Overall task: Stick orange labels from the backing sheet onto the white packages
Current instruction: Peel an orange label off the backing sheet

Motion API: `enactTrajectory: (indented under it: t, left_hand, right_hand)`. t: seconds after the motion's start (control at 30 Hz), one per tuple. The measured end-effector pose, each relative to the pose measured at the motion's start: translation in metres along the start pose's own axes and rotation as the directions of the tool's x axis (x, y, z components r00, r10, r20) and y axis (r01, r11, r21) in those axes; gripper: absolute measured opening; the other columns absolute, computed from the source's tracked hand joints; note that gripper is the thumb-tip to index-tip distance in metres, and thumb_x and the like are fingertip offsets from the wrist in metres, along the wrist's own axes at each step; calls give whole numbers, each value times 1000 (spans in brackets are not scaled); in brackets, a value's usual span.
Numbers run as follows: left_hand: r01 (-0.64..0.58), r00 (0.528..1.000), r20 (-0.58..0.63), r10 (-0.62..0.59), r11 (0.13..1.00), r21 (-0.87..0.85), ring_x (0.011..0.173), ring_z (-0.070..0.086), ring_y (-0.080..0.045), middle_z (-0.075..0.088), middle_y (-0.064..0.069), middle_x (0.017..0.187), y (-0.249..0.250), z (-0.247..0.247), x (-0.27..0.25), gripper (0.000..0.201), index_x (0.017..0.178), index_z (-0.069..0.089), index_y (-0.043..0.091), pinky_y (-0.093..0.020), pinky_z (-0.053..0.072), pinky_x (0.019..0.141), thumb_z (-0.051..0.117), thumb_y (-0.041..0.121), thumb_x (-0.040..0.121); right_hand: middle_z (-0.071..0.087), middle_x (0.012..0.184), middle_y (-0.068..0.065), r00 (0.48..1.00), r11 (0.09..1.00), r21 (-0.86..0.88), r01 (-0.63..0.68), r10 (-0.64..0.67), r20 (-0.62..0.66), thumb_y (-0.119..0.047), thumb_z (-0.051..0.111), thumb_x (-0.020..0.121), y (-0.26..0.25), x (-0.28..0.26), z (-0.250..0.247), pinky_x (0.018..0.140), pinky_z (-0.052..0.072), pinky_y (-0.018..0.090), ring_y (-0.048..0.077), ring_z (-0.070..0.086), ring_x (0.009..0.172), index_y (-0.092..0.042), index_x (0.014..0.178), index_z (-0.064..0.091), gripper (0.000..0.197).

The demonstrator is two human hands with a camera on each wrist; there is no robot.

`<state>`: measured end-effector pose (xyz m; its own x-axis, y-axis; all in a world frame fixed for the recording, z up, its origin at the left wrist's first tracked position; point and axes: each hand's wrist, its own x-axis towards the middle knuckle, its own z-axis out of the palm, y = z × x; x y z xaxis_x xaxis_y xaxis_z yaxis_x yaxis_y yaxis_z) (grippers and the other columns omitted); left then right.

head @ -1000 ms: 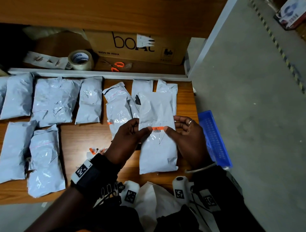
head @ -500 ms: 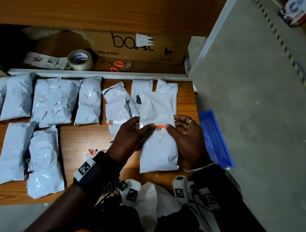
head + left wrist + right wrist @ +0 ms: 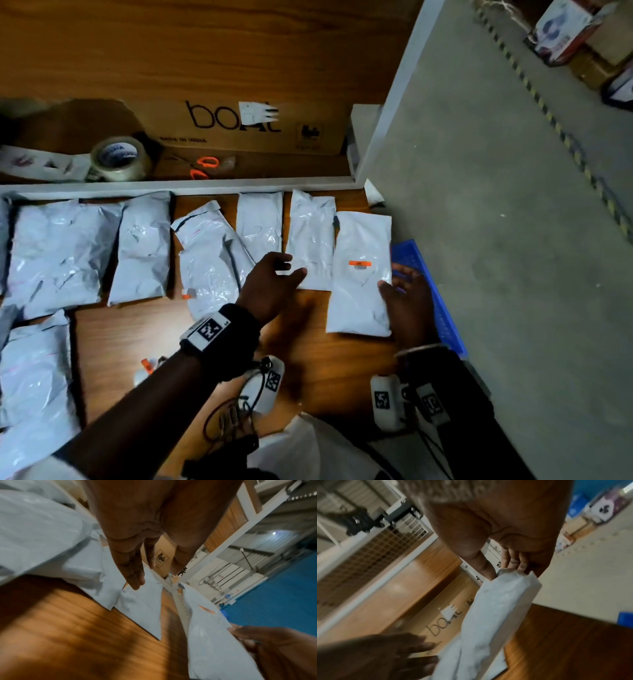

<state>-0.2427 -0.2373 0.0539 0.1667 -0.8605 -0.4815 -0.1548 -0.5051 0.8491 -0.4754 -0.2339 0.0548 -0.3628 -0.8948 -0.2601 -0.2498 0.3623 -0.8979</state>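
White packages (image 3: 361, 270), two orange-labelled

Wooden bench (image 3: 342, 359) with far shelf holding a cardboard box (image 3: 239, 126), tape roll (image 3: 118, 158) and orange-handled scissors (image 3: 204, 167); blue crate (image 3: 442, 308) at right edge; grey floor (image 3: 513, 274) beyond.

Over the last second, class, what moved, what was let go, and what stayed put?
The labelled package went right, toward the table's edge by the blue tray, held only by the right hand. The left hand let go and hovers open over the next packages. The orange label stayed stuck; the other packages stayed put.
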Motion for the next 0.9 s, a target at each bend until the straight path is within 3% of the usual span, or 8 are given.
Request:
enactTrajectory:
  t: [0.13,0.23,0.37,0.53,0.63,0.73,0.8,0.9]
  left_hand:
    - [-16,1000,1,16,977,215,100,71,-29,68,-7,120,-4,1,27,56,131,55,17,-52,57,91,77,37,84]
    - [-18,1000,21,11,937,348,108,67,-32,66,-14,127,-3,8,40,61,139,52,9,-43,53,97,76,31,88]
    - [-11,1000,30,-3,902,432,120,60,-29,60,-15,139,-3,15,52,67,148,45,7,-35,44,102,73,30,91]
    - [9,1000,16,-17,912,410,131,56,-28,53,-16,148,-8,19,58,77,153,38,7,-34,44,108,76,29,89]
    - [14,1000,5,-18,909,417,134,53,-30,51,-17,150,-12,17,57,79,154,37,6,-38,42,110,75,30,89]
    - [0,1000,10,-5,889,458,135,51,-32,52,-18,148,-14,17,52,76,153,36,4,-39,40,111,72,33,92]
    - [0,1000,-5,3,882,472,130,54,-34,56,-19,142,-16,18,51,68,147,43,1,-36,42,105,71,31,93]
    - [18,998,-64,9,911,411,108,62,-36,65,-17,111,-18,17,54,45,124,56,0,-32,41,81,72,24,91]
  right_hand:
    - [65,112,8,999,992,-125,14,-20,-46,-2,68,92,10,44,9,86,51,32,20,62,94,-6,125,54,36]
    - [68,106,9,998,977,-211,24,-37,-53,-6,71,90,16,74,27,92,54,43,28,66,97,-3,122,57,36]
    - [74,107,12,999,963,-268,33,-41,-23,-7,70,91,18,101,52,92,52,36,28,70,103,-4,117,63,27]
    - [72,115,16,996,938,-335,89,-81,38,-8,69,91,19,117,68,90,50,28,30,68,107,-3,119,65,28]
    - [65,114,14,961,847,-477,235,-277,-19,-19,71,88,19,111,64,93,53,44,34,63,106,-8,118,65,33]
    - [67,112,10,903,798,-464,385,-429,12,-15,67,92,13,86,63,90,55,39,27,66,103,-11,110,70,19]
    - [74,106,7,912,824,-390,411,-373,172,-13,68,93,13,65,72,89,58,37,20,71,96,-10,106,74,14]
    - [73,111,8,932,878,-368,307,-198,304,-15,77,89,24,44,92,88,59,41,19,72,91,-8,115,71,28]
